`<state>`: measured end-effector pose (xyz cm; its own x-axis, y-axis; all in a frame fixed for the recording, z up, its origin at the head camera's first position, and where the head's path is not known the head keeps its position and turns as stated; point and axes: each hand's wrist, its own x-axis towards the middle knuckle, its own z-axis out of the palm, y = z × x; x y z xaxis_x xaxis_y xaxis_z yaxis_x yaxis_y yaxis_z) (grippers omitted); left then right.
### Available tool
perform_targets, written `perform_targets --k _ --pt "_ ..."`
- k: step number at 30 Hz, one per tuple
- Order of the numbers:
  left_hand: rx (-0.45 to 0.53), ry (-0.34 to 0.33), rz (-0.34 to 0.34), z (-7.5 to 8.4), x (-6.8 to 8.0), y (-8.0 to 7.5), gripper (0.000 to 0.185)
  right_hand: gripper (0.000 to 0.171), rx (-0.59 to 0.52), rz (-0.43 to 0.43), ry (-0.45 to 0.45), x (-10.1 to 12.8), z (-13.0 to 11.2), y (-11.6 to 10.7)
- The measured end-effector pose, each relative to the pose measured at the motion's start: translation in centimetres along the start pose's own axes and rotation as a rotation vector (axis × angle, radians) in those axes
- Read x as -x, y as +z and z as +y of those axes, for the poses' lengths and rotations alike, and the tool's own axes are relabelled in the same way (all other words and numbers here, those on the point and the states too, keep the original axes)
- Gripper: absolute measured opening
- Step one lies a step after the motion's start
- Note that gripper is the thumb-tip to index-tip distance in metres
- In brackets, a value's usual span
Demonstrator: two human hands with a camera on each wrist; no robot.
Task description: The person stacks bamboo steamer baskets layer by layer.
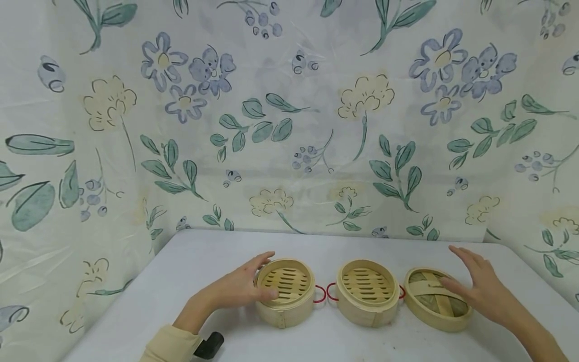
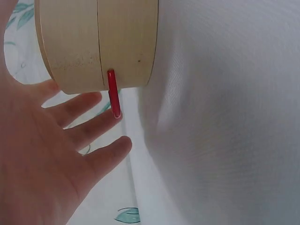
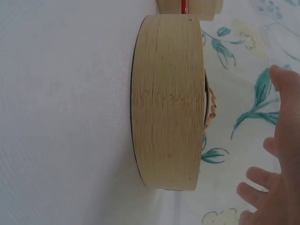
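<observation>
The left steamer basket [image 1: 285, 293] on the counter [image 1: 203, 261] is touched at nine o'clock by the open left hand [image 1: 242, 286]; the lid [image 1: 436, 298], at three o'clock, lies beneath the open right hand [image 1: 481, 286].

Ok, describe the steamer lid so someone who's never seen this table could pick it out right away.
On the white table in front of the flowered cloth, three round bamboo pieces sit in a row. The lid is the rightmost one, under the right hand. Unlike the two baskets with slatted bottoms and red handles, it is flatter, has a woven top with crossed strips, and no red handle.
</observation>
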<state>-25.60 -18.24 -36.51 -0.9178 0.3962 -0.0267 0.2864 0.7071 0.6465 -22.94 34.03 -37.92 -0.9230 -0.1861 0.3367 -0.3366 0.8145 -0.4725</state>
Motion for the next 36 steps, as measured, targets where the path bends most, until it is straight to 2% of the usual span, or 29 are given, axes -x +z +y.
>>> perform_targets --k 7,18,31,36 --pt "0.017 -0.001 -0.034 -0.3 -0.1 0.5 0.103 0.081 -0.022 0.007 -0.012 0.0 -0.7 0.5" --pt "0.020 0.060 -0.057 -0.4 0.0 1.1 0.117 0.079 -0.077 -0.028 -0.015 -0.1 -2.2 1.6" --pt "-0.001 0.044 -0.049 -0.2 -0.1 1.3 0.121 0.072 -0.111 -0.044 -0.078 -0.2 -4.1 3.4" --pt "0.000 0.030 -0.050 -0.1 -0.2 1.3 0.121 0.073 -0.083 -0.039 -0.092 -0.4 -4.5 4.1"
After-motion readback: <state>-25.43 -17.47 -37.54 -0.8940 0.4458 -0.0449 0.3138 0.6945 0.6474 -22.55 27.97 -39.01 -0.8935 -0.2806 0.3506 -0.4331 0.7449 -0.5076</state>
